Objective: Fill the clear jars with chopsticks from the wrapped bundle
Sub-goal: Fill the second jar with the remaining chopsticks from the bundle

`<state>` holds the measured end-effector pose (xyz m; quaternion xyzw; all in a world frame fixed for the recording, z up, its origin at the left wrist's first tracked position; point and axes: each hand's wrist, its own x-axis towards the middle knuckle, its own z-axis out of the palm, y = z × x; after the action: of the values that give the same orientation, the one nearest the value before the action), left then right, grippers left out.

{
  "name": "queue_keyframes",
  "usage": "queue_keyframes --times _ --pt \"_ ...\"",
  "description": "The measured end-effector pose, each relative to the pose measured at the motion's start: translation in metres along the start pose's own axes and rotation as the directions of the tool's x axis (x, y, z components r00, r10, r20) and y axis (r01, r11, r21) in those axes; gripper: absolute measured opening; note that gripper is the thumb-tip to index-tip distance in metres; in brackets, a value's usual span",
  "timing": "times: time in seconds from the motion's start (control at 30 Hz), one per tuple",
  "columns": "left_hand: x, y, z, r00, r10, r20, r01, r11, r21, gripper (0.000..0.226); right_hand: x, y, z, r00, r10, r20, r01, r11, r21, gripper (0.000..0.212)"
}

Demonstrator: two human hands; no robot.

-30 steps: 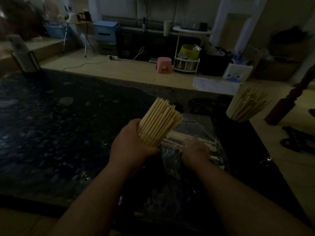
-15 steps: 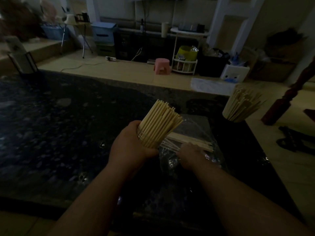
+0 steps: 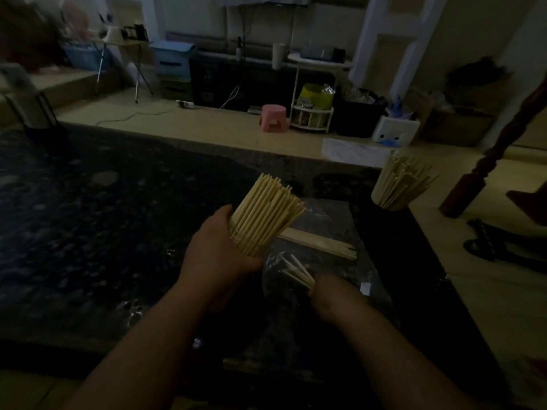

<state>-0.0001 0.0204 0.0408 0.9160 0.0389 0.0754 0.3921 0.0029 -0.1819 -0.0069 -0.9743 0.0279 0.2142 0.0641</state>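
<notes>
While the far jar [image 3: 395,189] at the right end of the table [image 3: 118,220] stood full of chopsticks, the near jar [image 3: 262,224] looked packed too, so I think most of the job was done. Some loose sticks [image 3: 319,243] lay in the wrap [image 3: 334,220] on the table, waiting to go in. The left hand [image 3: 216,257] was curled round the near jar, and the right hand [image 3: 334,294] pinched a few sticks [image 3: 297,272].
</notes>
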Motion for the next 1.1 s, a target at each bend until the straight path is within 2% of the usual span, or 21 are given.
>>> queue_keyframes --times 0.17,0.27,0.37,0.5,0.7,0.83,0.9,0.97,1.03,1.1 --pt "-0.003 -0.001 -0.003 0.999 0.042 0.002 -0.042 0.999 -0.014 0.084 -0.027 0.014 -0.019 0.995 0.018 0.094 -0.01 0.997 -0.078 0.029" --pt "-0.004 0.0 -0.006 1.0 0.019 0.004 -0.019 1.0 -0.012 0.087 -0.042 0.024 -0.037 0.997 0.038 0.072 -0.036 0.999 -0.034 0.025" --pt "-0.005 0.001 -0.01 1.0 0.02 -0.006 -0.02 1.0 0.014 0.089 -0.053 0.028 -0.058 0.996 0.044 -0.083 -0.042 0.999 0.027 0.029" --pt "-0.006 -0.001 -0.012 0.998 0.056 0.026 -0.057 0.997 0.059 0.089 -0.062 0.024 -0.072 0.936 0.07 -0.346 -0.028 0.992 0.126 0.03" --pt "-0.004 -0.005 -0.009 0.996 0.077 0.042 -0.079 0.995 0.062 0.089 -0.068 0.019 -0.077 0.872 0.03 -0.488 0.024 0.994 0.103 0.032" --pt "-0.002 -0.009 -0.007 0.994 0.095 0.049 -0.097 0.994 0.046 0.088 -0.066 0.018 -0.08 0.808 0.062 -0.586 0.139 0.946 0.292 0.034" --pt "-0.001 -0.011 -0.005 0.993 0.096 0.075 -0.099 0.994 0.044 0.088 -0.06 0.015 -0.076 0.748 0.042 -0.663 0.226 0.922 0.313 0.035" --pt "-0.001 -0.011 -0.005 0.99 0.093 0.108 -0.098 0.994 0.045 0.089 -0.053 0.013 -0.07 0.578 -0.038 -0.815 0.326 0.926 0.188 0.036" --pt "-0.001 -0.01 -0.004 0.987 0.094 0.129 -0.101 0.994 0.043 0.09 -0.046 0.011 -0.067 0.412 -0.091 -0.907 0.4 0.912 0.091 0.03" --pt "-0.001 -0.011 -0.004 0.987 0.095 0.132 -0.101 0.994 0.043 0.09 -0.042 0.008 -0.065 0.392 -0.038 -0.919 0.506 0.843 0.181 0.026"
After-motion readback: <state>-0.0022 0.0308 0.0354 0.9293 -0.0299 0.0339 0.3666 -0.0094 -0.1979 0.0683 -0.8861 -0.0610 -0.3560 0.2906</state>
